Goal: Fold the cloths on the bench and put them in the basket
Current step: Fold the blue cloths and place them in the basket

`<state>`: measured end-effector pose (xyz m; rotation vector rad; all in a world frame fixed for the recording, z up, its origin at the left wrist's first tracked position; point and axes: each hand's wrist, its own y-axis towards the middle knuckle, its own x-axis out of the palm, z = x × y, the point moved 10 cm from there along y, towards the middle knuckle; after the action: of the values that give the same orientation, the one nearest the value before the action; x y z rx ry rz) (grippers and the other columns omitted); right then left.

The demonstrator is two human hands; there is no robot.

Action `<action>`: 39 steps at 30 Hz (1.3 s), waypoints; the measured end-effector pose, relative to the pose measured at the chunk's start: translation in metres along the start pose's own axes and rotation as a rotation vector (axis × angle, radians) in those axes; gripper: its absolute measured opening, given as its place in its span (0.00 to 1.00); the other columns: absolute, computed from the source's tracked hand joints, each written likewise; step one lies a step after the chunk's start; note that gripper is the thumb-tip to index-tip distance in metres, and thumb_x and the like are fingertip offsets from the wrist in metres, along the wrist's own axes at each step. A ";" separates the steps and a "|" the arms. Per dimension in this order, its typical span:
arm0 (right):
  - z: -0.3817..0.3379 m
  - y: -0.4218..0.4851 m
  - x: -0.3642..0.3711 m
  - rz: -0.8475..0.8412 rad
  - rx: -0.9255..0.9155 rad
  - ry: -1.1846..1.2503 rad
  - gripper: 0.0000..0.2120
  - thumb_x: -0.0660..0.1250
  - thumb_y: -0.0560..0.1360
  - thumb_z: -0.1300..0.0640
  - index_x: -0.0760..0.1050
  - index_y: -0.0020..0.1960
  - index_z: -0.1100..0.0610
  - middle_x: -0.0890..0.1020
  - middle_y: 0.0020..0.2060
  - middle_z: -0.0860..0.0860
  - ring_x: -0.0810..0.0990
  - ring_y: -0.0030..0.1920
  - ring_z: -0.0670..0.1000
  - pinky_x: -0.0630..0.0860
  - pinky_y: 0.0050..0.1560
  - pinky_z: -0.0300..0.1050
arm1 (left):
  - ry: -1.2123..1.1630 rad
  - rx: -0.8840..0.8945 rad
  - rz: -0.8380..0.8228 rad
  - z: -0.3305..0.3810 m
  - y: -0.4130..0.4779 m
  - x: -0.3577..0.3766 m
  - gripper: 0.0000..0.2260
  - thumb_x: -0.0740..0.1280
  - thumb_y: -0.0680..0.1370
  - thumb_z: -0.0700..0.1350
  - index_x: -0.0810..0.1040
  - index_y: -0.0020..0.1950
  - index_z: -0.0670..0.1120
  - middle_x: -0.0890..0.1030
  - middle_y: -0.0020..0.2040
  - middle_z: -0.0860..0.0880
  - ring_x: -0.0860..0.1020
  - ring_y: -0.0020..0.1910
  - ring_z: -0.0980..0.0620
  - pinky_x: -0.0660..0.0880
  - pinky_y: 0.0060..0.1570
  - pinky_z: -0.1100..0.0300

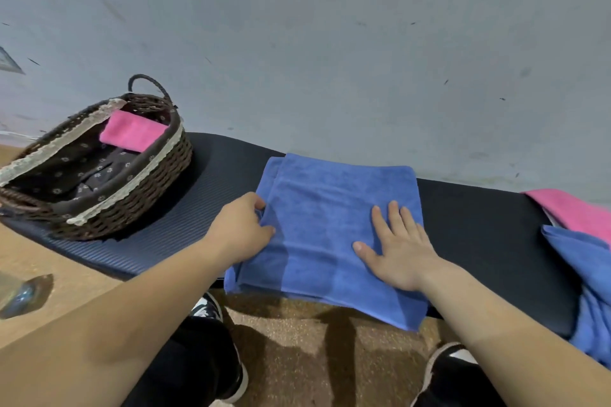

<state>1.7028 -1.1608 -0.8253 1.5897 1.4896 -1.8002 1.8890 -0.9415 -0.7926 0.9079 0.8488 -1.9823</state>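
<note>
Lying across the middle of the long black padded bench, seen from the head camera, a folded blue terry cloth shows several layers at its left side, and its near part hangs over the bench's front edge. The left hand is at the cloth's left edge, its fingers curled and pinching the layers there. The right hand rests palm down on the right half of the same cloth, fingers straight and slightly spread, thumb held out to the side. At the left end of the bench stands an oval dark brown wicker basket with a pale lace trim, a flower-print lining and a looped handle at its far end. A folded pink cloth lies inside it, against the far right part of the rim. At the right end of the bench a loose pink cloth lies by the back edge, and just in front of it a crumpled blue cloth spills over the front edge. A marked grey wall rises behind the bench. Below the front edge, black-and-white shoes stand on a tan floor.
</note>
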 end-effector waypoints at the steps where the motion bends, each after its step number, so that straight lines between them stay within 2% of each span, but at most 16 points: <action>1: 0.006 -0.003 0.001 -0.006 0.023 -0.002 0.41 0.46 0.80 0.30 0.31 0.82 0.49 0.29 0.80 0.53 0.29 0.80 0.56 0.37 0.81 0.56 | -0.012 0.014 -0.008 0.004 -0.002 0.004 0.14 0.74 0.74 0.49 0.75 0.57 0.51 0.80 0.45 0.53 0.78 0.44 0.53 0.77 0.43 0.54; 3: 0.020 -0.010 0.004 -0.035 0.093 -0.006 0.41 0.45 0.81 0.30 0.30 0.81 0.50 0.29 0.79 0.55 0.29 0.80 0.57 0.38 0.81 0.56 | -0.034 0.048 -0.033 0.019 -0.004 0.012 0.14 0.74 0.75 0.49 0.76 0.58 0.52 0.80 0.45 0.52 0.79 0.45 0.52 0.77 0.44 0.54; 7: 0.041 -0.021 0.003 -0.093 0.205 -0.025 0.41 0.49 0.82 0.33 0.32 0.82 0.53 0.32 0.80 0.59 0.32 0.80 0.61 0.40 0.81 0.58 | -0.053 0.059 -0.127 0.039 -0.011 0.032 0.13 0.75 0.74 0.51 0.76 0.52 0.49 0.82 0.44 0.49 0.80 0.44 0.50 0.75 0.39 0.55; 10: 0.034 -0.014 -0.018 0.044 0.159 0.028 0.37 0.55 0.82 0.37 0.50 0.83 0.55 0.46 0.82 0.59 0.41 0.82 0.62 0.47 0.81 0.57 | -0.056 0.059 -0.176 0.038 -0.011 0.035 0.14 0.75 0.74 0.49 0.76 0.50 0.42 0.82 0.43 0.45 0.79 0.41 0.47 0.73 0.38 0.54; 12: 0.015 -0.008 -0.039 0.200 0.061 0.186 0.32 0.60 0.81 0.40 0.62 0.79 0.55 0.60 0.80 0.57 0.54 0.81 0.60 0.56 0.79 0.55 | -0.066 0.074 -0.179 0.035 -0.008 0.032 0.12 0.75 0.74 0.48 0.76 0.42 0.43 0.79 0.37 0.45 0.76 0.36 0.49 0.73 0.37 0.53; 14: -0.013 -0.002 -0.062 0.353 -0.047 0.375 0.26 0.65 0.80 0.44 0.71 0.74 0.56 0.73 0.73 0.53 0.68 0.74 0.54 0.66 0.74 0.48 | -0.073 0.083 -0.203 0.032 -0.007 0.032 0.15 0.75 0.75 0.50 0.73 0.36 0.46 0.75 0.30 0.48 0.76 0.29 0.50 0.76 0.33 0.53; 16: -0.041 0.013 -0.078 0.410 -0.104 0.428 0.21 0.66 0.80 0.47 0.75 0.70 0.56 0.77 0.68 0.50 0.74 0.70 0.50 0.68 0.68 0.40 | -0.081 0.073 -0.244 0.028 -0.007 0.035 0.17 0.74 0.76 0.52 0.71 0.35 0.46 0.74 0.25 0.49 0.79 0.26 0.46 0.77 0.29 0.55; 18: -0.064 0.041 -0.086 0.372 -0.125 0.402 0.21 0.66 0.80 0.48 0.75 0.70 0.55 0.77 0.69 0.49 0.75 0.69 0.50 0.71 0.68 0.43 | -0.081 0.065 -0.297 0.024 -0.009 0.038 0.17 0.74 0.76 0.52 0.70 0.36 0.47 0.75 0.25 0.49 0.82 0.26 0.44 0.78 0.28 0.56; 21: -0.079 0.092 -0.097 0.320 -0.100 0.330 0.21 0.64 0.81 0.48 0.73 0.71 0.55 0.78 0.69 0.51 0.76 0.68 0.54 0.73 0.66 0.47 | -0.056 0.089 -0.372 0.020 -0.009 0.045 0.18 0.75 0.74 0.50 0.68 0.34 0.47 0.72 0.26 0.47 0.77 0.23 0.47 0.76 0.28 0.56; 23: -0.079 0.123 -0.099 0.285 -0.058 0.292 0.19 0.63 0.81 0.50 0.74 0.69 0.57 0.80 0.64 0.53 0.78 0.64 0.56 0.73 0.62 0.46 | 0.014 0.134 -0.392 0.019 -0.008 0.049 0.18 0.75 0.72 0.52 0.70 0.33 0.46 0.71 0.29 0.46 0.73 0.27 0.48 0.72 0.31 0.55; 26: -0.071 0.153 -0.096 0.271 0.028 0.295 0.12 0.61 0.82 0.52 0.76 0.60 0.58 0.80 0.53 0.53 0.77 0.52 0.56 0.71 0.53 0.45 | 0.061 0.167 -0.405 0.016 -0.007 0.051 0.17 0.73 0.70 0.55 0.71 0.33 0.47 0.70 0.31 0.47 0.69 0.31 0.48 0.68 0.34 0.54; 31: -0.065 0.161 -0.105 0.376 0.052 0.458 0.09 0.67 0.80 0.53 0.80 0.47 0.58 0.83 0.42 0.52 0.80 0.46 0.55 0.73 0.45 0.44 | 0.064 0.178 -0.415 0.014 -0.012 0.048 0.14 0.72 0.72 0.55 0.75 0.37 0.47 0.72 0.33 0.47 0.70 0.33 0.49 0.70 0.36 0.55; 35: -0.065 0.144 -0.123 0.497 0.023 0.511 0.06 0.67 0.78 0.56 0.80 0.47 0.57 0.84 0.42 0.52 0.82 0.45 0.55 0.78 0.47 0.49 | -0.005 0.113 -0.437 0.012 -0.019 0.042 0.08 0.69 0.75 0.49 0.76 0.39 0.48 0.80 0.28 0.47 0.74 0.29 0.50 0.77 0.36 0.55; 37: -0.065 0.133 -0.135 0.561 0.022 0.510 0.05 0.66 0.78 0.56 0.80 0.47 0.56 0.84 0.42 0.51 0.82 0.45 0.55 0.79 0.48 0.50 | -0.031 0.082 -0.469 0.014 -0.024 0.041 0.07 0.68 0.76 0.48 0.75 0.39 0.48 0.85 0.31 0.46 0.76 0.29 0.50 0.81 0.39 0.52; 39: -0.066 0.125 -0.148 0.606 0.021 0.537 0.05 0.66 0.77 0.56 0.79 0.46 0.55 0.83 0.41 0.50 0.82 0.45 0.54 0.79 0.48 0.51 | -0.053 0.047 -0.511 0.016 -0.029 0.041 0.07 0.65 0.76 0.47 0.72 0.39 0.48 0.85 0.32 0.46 0.73 0.29 0.51 0.76 0.35 0.56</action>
<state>1.8840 -1.2135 -0.7472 2.3346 0.9830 -1.1035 1.8418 -0.9562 -0.8109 0.7049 1.0869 -2.4573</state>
